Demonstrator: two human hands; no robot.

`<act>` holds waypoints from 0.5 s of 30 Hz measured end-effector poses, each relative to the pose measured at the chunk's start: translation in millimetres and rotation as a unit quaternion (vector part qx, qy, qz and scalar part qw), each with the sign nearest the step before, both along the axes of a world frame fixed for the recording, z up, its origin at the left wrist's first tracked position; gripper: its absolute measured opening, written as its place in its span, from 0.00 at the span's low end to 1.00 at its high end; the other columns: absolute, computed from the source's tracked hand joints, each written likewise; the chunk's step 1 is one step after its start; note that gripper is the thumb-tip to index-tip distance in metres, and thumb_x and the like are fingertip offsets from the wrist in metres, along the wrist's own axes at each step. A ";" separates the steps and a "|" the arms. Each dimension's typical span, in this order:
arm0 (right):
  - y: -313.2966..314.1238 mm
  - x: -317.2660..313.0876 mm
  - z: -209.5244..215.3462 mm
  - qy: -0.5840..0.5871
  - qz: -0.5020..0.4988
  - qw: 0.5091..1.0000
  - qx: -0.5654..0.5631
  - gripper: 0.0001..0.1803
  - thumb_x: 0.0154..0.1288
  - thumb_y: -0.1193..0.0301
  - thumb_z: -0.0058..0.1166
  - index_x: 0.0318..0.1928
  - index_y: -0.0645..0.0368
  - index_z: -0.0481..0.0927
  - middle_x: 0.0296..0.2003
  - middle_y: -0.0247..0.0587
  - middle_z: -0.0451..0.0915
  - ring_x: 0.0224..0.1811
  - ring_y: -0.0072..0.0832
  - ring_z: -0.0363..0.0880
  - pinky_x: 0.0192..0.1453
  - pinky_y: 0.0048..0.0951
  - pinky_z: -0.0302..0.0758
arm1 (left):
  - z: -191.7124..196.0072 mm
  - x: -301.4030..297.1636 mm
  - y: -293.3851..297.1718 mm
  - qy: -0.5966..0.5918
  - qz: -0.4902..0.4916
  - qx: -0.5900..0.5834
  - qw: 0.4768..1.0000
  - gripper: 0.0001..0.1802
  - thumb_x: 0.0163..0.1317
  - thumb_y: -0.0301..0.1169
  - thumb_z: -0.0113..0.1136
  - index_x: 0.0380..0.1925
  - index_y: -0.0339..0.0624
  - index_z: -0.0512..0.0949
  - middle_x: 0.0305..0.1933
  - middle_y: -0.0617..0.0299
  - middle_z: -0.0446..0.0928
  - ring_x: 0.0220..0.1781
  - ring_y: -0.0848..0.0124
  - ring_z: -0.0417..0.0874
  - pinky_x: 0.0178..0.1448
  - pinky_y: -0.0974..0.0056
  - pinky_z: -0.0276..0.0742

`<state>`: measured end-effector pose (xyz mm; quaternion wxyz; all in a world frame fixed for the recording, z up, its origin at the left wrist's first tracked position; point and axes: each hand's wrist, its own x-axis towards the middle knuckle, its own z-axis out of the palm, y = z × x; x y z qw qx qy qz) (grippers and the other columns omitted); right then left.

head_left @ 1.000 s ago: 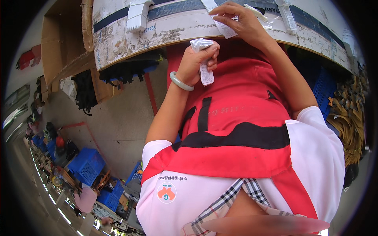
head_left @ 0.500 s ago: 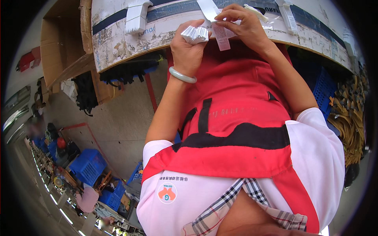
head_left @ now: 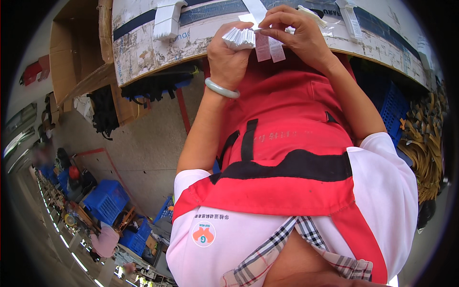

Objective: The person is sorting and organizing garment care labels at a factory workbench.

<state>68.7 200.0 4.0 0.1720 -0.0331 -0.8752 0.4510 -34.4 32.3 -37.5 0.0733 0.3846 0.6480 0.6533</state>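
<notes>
My left hand [head_left: 225,67] is closed around a thick bundle of folded white labels [head_left: 239,39], their edges fanned upward. Close beside it, my right hand [head_left: 303,36] pinches a white label between thumb and fingertips, near the bundle's right side. Two thin, pale printed label strips [head_left: 276,49] hang side by side below the pinch, past the table's near edge. A white label strip [head_left: 256,8] lies on the table just beyond my fingers. Where the pinched label ends is partly hidden by my fingers.
Cardboard with dark tape covers the table [head_left: 143,52]. White label bundles lie at left [head_left: 167,21] and right [head_left: 350,21]. An open cardboard box [head_left: 76,48] stands left. Blue crates [head_left: 107,201] and a person in pink [head_left: 105,241] are farther left; another blue crate [head_left: 394,110] is at right.
My right hand's fingertips have shifted slightly left toward the bundle. Where one strip mainly hung before, two now hang spread apart. The left hand has barely moved.
</notes>
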 end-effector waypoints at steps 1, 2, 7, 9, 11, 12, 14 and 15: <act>-2.4 0.4 2.3 -0.001 -0.001 1.000 0.000 0.07 0.64 0.74 0.60 0.43 0.61 0.83 0.42 0.34 0.79 0.39 0.21 0.78 0.45 0.22 0.75 | 2.6 -0.2 -2.0 -0.001 -0.001 0.000 1.000 0.12 0.54 0.21 0.67 0.40 0.36 0.82 0.36 0.58 0.83 0.39 0.72 0.83 0.45 0.68 0.77; -4.4 0.4 3.7 -0.007 0.004 0.999 -0.051 0.08 0.65 0.74 0.60 0.43 0.61 0.83 0.41 0.34 0.79 0.39 0.19 0.78 0.45 0.21 0.75 | 5.2 1.3 -6.0 -0.044 -0.017 -0.022 0.999 0.12 0.54 0.20 0.66 0.40 0.35 0.82 0.35 0.58 0.83 0.38 0.73 0.83 0.44 0.68 0.78; -2.9 4.4 -0.9 -0.066 0.046 0.979 -0.186 0.09 0.67 0.72 0.59 0.44 0.64 0.81 0.37 0.33 0.80 0.37 0.16 0.77 0.44 0.18 0.76 | 15.1 8.8 -16.0 -0.153 -0.047 -0.058 0.985 0.12 0.52 0.16 0.62 0.39 0.34 0.82 0.33 0.60 0.83 0.34 0.75 0.82 0.40 0.70 0.78; -7.0 5.8 5.5 -0.103 0.045 0.970 -0.216 0.12 0.66 0.68 0.60 0.43 0.64 0.82 0.34 0.37 0.83 0.37 0.21 0.82 0.45 0.21 0.79 | 17.1 12.4 -17.9 -0.211 -0.058 -0.028 0.975 0.10 0.59 0.18 0.62 0.41 0.32 0.82 0.28 0.61 0.81 0.27 0.77 0.80 0.32 0.73 0.76; -9.4 7.5 5.6 -0.107 0.040 0.969 -0.219 0.11 0.66 0.68 0.60 0.43 0.65 0.82 0.33 0.36 0.83 0.36 0.20 0.81 0.43 0.20 0.79 | 13.6 13.8 -19.2 -0.204 -0.057 -0.017 0.977 0.09 0.59 0.18 0.62 0.41 0.32 0.82 0.28 0.61 0.81 0.27 0.77 0.80 0.32 0.73 0.76; -10.3 8.1 5.3 -0.111 0.034 0.968 -0.223 0.11 0.66 0.69 0.60 0.43 0.65 0.81 0.32 0.35 0.82 0.35 0.19 0.81 0.41 0.19 0.79 | 12.1 14.3 -19.8 -0.197 -0.055 -0.006 0.979 0.09 0.60 0.18 0.62 0.41 0.32 0.82 0.28 0.61 0.81 0.27 0.77 0.80 0.31 0.73 0.76; -12.3 9.2 2.4 -0.115 0.029 0.964 -0.237 0.11 0.66 0.69 0.60 0.42 0.65 0.81 0.32 0.34 0.81 0.34 0.18 0.80 0.39 0.18 0.78 | 11.1 15.7 -21.3 -0.204 -0.058 0.001 0.977 0.09 0.60 0.19 0.62 0.42 0.32 0.82 0.28 0.61 0.81 0.27 0.77 0.80 0.31 0.72 0.76; -12.9 9.7 1.3 -0.120 0.024 0.961 -0.250 0.11 0.66 0.69 0.60 0.42 0.65 0.81 0.31 0.33 0.81 0.32 0.17 0.79 0.36 0.18 0.77 | 10.7 16.2 -21.6 -0.210 -0.062 0.009 0.976 0.09 0.60 0.19 0.63 0.42 0.32 0.82 0.28 0.61 0.81 0.27 0.77 0.80 0.31 0.72 0.76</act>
